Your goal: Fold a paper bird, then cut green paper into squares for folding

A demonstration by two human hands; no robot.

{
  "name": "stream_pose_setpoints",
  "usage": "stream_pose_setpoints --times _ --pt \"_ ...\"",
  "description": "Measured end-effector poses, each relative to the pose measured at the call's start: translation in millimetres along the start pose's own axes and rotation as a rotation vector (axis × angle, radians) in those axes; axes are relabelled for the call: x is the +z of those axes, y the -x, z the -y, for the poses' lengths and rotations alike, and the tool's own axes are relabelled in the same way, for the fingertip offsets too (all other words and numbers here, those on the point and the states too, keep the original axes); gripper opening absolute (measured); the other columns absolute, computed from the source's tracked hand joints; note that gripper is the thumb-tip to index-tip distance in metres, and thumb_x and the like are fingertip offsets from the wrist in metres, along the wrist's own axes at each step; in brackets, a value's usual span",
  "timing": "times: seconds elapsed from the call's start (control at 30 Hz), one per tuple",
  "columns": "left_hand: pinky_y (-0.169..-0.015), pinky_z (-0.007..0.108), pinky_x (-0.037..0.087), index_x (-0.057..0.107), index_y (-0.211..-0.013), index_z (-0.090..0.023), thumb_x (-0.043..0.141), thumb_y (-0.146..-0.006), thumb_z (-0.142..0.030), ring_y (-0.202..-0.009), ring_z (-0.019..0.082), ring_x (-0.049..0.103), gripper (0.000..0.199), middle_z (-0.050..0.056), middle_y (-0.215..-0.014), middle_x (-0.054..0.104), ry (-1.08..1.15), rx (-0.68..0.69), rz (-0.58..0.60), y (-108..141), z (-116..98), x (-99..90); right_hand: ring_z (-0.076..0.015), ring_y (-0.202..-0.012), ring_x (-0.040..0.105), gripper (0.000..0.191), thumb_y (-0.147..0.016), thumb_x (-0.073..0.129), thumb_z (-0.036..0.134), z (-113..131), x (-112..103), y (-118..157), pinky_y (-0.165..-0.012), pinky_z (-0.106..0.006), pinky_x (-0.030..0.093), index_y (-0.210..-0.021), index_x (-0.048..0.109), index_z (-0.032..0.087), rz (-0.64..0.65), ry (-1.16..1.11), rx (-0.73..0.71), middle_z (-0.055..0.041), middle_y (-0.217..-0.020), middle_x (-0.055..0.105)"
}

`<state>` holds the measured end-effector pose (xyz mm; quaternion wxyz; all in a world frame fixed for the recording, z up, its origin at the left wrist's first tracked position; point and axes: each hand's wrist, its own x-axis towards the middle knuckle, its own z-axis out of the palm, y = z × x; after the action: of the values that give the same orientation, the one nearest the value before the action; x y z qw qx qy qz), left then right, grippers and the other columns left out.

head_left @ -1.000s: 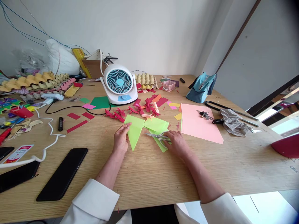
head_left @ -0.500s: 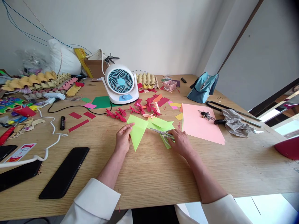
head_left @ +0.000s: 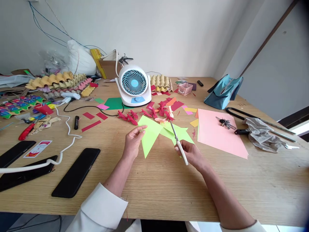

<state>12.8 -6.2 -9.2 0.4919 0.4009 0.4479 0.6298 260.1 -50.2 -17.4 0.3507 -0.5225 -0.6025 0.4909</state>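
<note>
My left hand [head_left: 133,141] pinches the edge of a folded light green sheet of paper [head_left: 150,135], whose lower corner points toward me. In my right hand [head_left: 190,152] is a pair of scissors [head_left: 179,145] with pale handles. The blades point away from me and look closed, above other light green paper pieces [head_left: 182,132] on the table. Just beyond the green paper lie several crumpled red paper shapes [head_left: 152,112] and a few peach ones [head_left: 170,111].
A white fan [head_left: 134,84] stands behind the paper shapes. Pink sheets [head_left: 217,135] with keys [head_left: 226,123] on top lie at the right, near a blue bag [head_left: 223,93]. Phones [head_left: 76,172] and a white cable [head_left: 63,149] are on the left. Egg trays [head_left: 55,82] sit at the back left.
My right hand has turned the scissors from pointing left to pointing away from me. The view has swung left, so everything appears further right. My left hand still holds the folded green paper.
</note>
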Motion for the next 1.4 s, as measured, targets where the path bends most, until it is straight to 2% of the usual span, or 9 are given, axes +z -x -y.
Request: stream_pose_setpoints --times 0.23,0.47,0.57,0.67,0.77,0.9,1.03,1.13,1.4 --pt "-0.065 0.023 0.045 0.074 -0.107 -0.019 0.081 -0.066 -0.028 -0.071 0.015 0.06 0.042 0.003 -0.084 0.071 -0.019 0.032 0.05 2.2 -17.3 -4.6 -0.0137 -0.063 0.045 0.034 -0.081 0.062 0.053 12.1 3.1 8.8 -0.054 -0.026 0.034 -0.081 0.06 0.019 0.24 0.03 0.027 0.001 -0.069 0.054" --pt "-0.069 0.024 0.047 0.071 -0.116 -0.021 0.077 -0.073 -0.031 -0.077 0.017 0.061 0.045 0.005 -0.092 0.072 -0.149 0.122 0.157 3.0 -21.9 -7.4 -0.0128 -0.06 0.043 0.039 -0.081 0.063 0.057 12.6 8.6 9.7 -0.054 -0.026 0.033 -0.078 0.057 0.019 0.315 -0.034 0.05 0.0015 -0.066 0.052" --pt "-0.07 0.025 0.047 0.074 -0.11 -0.02 0.075 -0.075 -0.033 -0.078 0.017 0.06 0.037 0.006 -0.093 0.072 -0.212 0.137 0.196 4.0 -17.8 -5.5 -0.0134 -0.062 0.048 0.039 -0.079 0.066 0.057 9.7 14.1 7.5 -0.057 -0.027 0.037 -0.077 0.057 0.019 0.23 -0.191 0.049 0.0006 -0.068 0.055" --pt "-0.069 0.025 0.046 0.078 -0.1 -0.02 0.074 -0.076 -0.034 -0.077 0.018 0.059 0.028 0.006 -0.092 0.073 -0.281 0.134 0.257 8.0 -9.4 -0.3 -0.0144 -0.065 0.053 0.039 -0.073 0.074 0.054 6.9 21.9 3.9 -0.06 -0.029 0.042 -0.087 0.058 0.02 0.042 -0.385 0.05 -0.0007 -0.076 0.062" --pt "-0.064 0.025 0.045 0.078 -0.099 -0.02 0.07 -0.079 -0.034 -0.073 0.018 0.058 0.025 0.006 -0.087 0.072 -0.355 0.116 0.36 15.5 -0.3 7.4 -0.0153 -0.067 0.056 0.043 -0.068 0.079 0.048 3.4 29.7 0.2 -0.063 -0.03 0.045 -0.094 0.057 0.022 -0.123 -0.488 0.047 -0.0015 -0.083 0.065" --pt "-0.057 0.024 0.039 0.078 -0.099 -0.021 0.068 -0.081 -0.031 -0.062 0.014 0.051 0.023 0.003 -0.075 0.068 -0.412 0.093 0.438 25.1 6.9 16.3 -0.0144 -0.063 0.053 0.04 -0.066 0.08 0.045 0.5 37.2 -2.1 -0.06 -0.029 0.044 -0.088 0.056 0.021 -0.184 -0.544 0.057 0.0012 -0.075 0.06" --pt "-0.054 0.024 0.034 0.078 -0.1 -0.021 0.065 -0.083 -0.033 -0.057 0.013 0.046 0.025 0.001 -0.068 0.065 -0.405 0.071 0.46 29.1 7.8 20.9 -0.012 -0.06 0.048 0.039 -0.064 0.08 0.04 1.9 41.0 -2.4 -0.055 -0.027 0.04 -0.089 0.058 0.021 -0.211 -0.575 0.096 0.0028 -0.073 0.057" --pt "-0.058 0.024 0.037 0.078 -0.102 -0.021 0.064 -0.084 -0.034 -0.062 0.014 0.05 0.026 0.002 -0.077 0.069 -0.374 0.037 0.479 30.5 7.7 22.7 -0.0113 -0.06 0.046 0.038 -0.064 0.08 0.037 1.1 41.5 -3.6 -0.055 -0.026 0.039 -0.091 0.058 0.021 -0.246 -0.61 0.08 0.0031 -0.074 0.056" --pt "-0.08 0.031 0.046 0.078 -0.1 -0.022 0.064 -0.085 -0.037 -0.088 0.023 0.063 0.026 0.006 -0.093 0.074 -0.374 -0.089 0.646 33.4 13.2 23.2 -0.0127 -0.065 0.049 0.035 -0.066 0.078 0.037 -7.3 36.7 -8.1 -0.06 -0.026 0.04 -0.086 0.055 0.021 -0.374 -0.666 0.012 0.0022 -0.077 0.057"
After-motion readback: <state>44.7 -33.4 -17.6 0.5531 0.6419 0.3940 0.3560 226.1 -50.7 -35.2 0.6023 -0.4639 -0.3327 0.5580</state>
